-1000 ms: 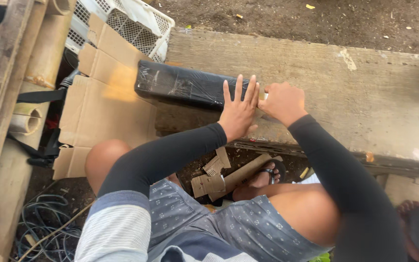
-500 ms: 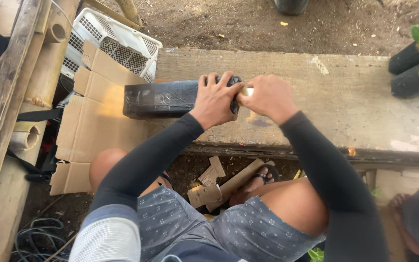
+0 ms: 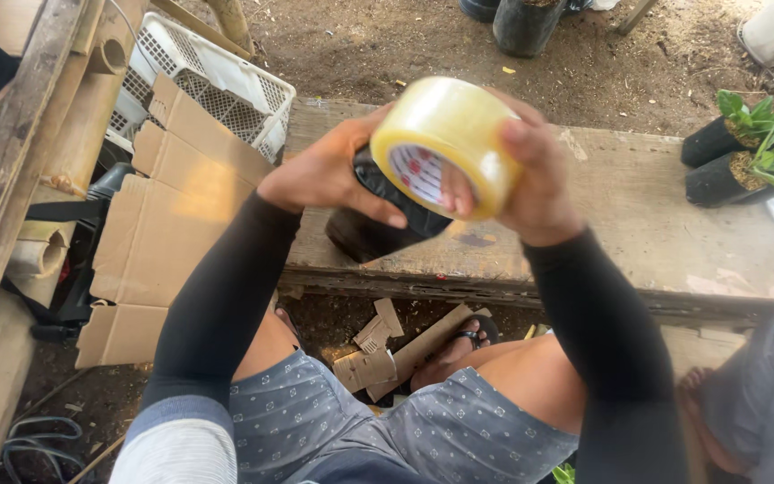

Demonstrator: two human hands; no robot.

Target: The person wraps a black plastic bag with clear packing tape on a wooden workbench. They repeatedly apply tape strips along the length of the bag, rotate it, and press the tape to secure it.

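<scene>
Above the weathered wooden plank point(image 3: 638, 206) that runs across the view, both hands are raised toward the camera; the right hand point(image 3: 530, 184) is clamped on a roll of clear packing tape point(image 3: 445, 143), fingers curled over its outer face and thumb at its core; the left hand point(image 3: 329, 175) is closed around the top of a black wrapped bundle point(image 3: 387, 220), whose lower end sits on or just above the plank's near edge, I cannot tell which; roll and bundle are touching, the roll lying over the bundle's upper end; whether a strip of tape already runs from roll to bundle is hidden behind the fingers, so the taping looks to be in its early or middle part rather than finished, since the roll is not set aside and no sealed seam shows; flattened cardboard point(image 3: 163, 233) lies to the left beside a white plastic crate point(image 3: 217, 85); torn cardboard scraps point(image 3: 387, 350) lie on the ground between the knees; small potted plants point(image 3: 745, 143) stand at the far right of the plank.
</scene>
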